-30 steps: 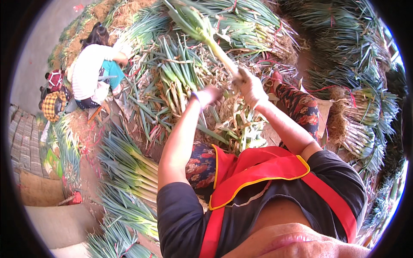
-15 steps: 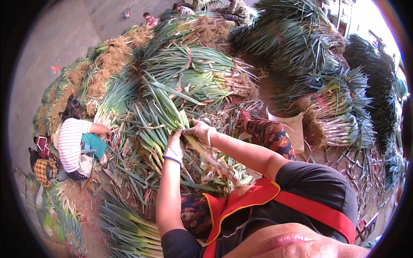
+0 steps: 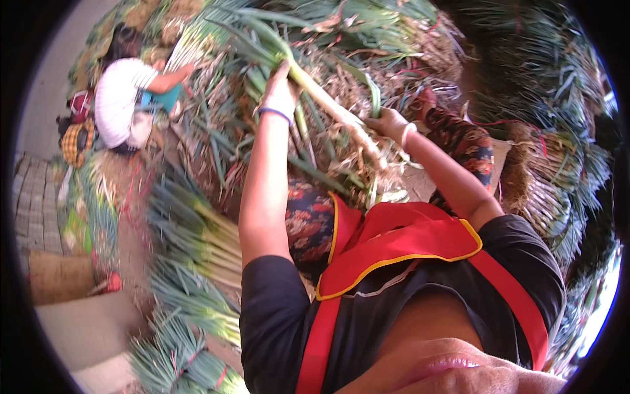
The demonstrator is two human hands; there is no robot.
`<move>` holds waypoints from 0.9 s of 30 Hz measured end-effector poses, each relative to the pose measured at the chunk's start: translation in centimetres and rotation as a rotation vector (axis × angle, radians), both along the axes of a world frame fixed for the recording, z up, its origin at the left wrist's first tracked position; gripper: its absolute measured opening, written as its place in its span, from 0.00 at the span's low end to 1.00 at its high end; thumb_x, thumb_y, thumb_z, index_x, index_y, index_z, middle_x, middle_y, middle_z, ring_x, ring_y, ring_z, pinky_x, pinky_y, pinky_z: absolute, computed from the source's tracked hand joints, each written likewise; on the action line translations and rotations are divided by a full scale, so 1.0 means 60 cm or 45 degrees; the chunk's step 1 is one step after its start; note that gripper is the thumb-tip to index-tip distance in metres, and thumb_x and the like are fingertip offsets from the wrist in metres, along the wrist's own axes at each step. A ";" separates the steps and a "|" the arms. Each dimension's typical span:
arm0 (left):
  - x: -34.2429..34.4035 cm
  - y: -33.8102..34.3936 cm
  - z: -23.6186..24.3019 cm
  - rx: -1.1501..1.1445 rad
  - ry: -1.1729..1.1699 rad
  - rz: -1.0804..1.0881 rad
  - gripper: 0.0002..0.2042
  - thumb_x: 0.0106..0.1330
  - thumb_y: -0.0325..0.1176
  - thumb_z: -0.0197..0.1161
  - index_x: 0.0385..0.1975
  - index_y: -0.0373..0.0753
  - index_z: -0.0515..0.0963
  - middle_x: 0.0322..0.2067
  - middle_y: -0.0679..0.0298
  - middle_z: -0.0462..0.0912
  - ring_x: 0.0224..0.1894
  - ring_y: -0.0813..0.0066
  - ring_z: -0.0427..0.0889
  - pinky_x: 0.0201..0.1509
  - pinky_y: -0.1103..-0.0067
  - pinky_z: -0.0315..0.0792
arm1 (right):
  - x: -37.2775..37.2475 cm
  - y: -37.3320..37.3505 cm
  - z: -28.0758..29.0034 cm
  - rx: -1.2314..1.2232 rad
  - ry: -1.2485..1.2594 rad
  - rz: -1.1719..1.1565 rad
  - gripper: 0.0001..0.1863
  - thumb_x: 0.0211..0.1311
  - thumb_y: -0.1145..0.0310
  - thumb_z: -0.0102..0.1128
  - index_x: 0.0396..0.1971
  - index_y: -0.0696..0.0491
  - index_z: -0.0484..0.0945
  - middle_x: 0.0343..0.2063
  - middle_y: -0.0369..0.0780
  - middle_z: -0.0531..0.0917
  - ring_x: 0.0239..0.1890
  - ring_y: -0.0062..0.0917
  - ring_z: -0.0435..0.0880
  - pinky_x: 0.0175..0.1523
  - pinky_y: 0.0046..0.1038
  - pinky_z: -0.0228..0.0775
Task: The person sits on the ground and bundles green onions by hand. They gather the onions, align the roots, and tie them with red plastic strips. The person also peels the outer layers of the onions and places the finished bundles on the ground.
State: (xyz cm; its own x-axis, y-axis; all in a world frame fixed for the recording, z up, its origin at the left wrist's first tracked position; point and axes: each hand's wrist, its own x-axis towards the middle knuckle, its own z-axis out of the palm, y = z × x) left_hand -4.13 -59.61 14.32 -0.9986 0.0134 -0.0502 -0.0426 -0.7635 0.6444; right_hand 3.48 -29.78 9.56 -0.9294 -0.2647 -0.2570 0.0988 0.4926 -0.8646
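My left hand [image 3: 281,90], in a pale thin glove with a blue cuff, is closed around a long leek [image 3: 331,105] just below its spreading green leaves. The pale shank slants down to the right, its brown roots above my lap. Beside the lower shank, my right hand [image 3: 388,125], gloved with a white cuff, is closed on a loose green leek leaf [image 3: 374,90] that stands up and bends over from its fingers. Whether that leaf is still joined to the shank, I cannot tell. Below the left hand lie more leeks [image 3: 303,125].
Dry peelings [image 3: 344,79] cover the ground in front. A stack of cleaned leeks [image 3: 213,246] lies to my left, and a tied bundle [image 3: 177,351] nearer. Rooted leeks [image 3: 535,174] are piled at right. A person [image 3: 121,98] in a striped shirt sits at far left, handling leeks.
My right hand has moved away from the left, out to the right and down the leek, with a leaf in it. The head view has tilted down towards my lap.
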 end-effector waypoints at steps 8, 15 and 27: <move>0.040 0.024 0.033 -0.016 0.038 0.050 0.15 0.69 0.32 0.51 0.53 0.39 0.64 0.41 0.50 0.74 0.45 0.51 0.76 0.52 0.53 0.72 | -0.018 -0.111 0.123 0.183 0.285 -0.045 0.26 0.62 0.49 0.52 0.51 0.54 0.71 0.42 0.51 0.80 0.42 0.41 0.81 0.52 0.36 0.68; 0.024 0.091 0.044 -0.047 0.070 -0.099 0.15 0.67 0.30 0.55 0.52 0.40 0.67 0.42 0.51 0.76 0.46 0.51 0.77 0.54 0.58 0.72 | -0.142 -0.177 -0.050 0.111 0.443 0.085 0.17 0.65 0.56 0.49 0.41 0.52 0.78 0.24 0.37 0.80 0.24 0.24 0.78 0.31 0.23 0.72; 0.038 0.029 0.047 -0.035 0.124 -0.176 0.20 0.61 0.42 0.62 0.47 0.35 0.70 0.41 0.57 0.78 0.48 0.59 0.77 0.55 0.61 0.71 | 0.001 -0.176 0.135 -1.200 -0.574 -0.182 0.14 0.65 0.63 0.53 0.38 0.61 0.77 0.22 0.42 0.82 0.19 0.26 0.81 0.25 0.25 0.75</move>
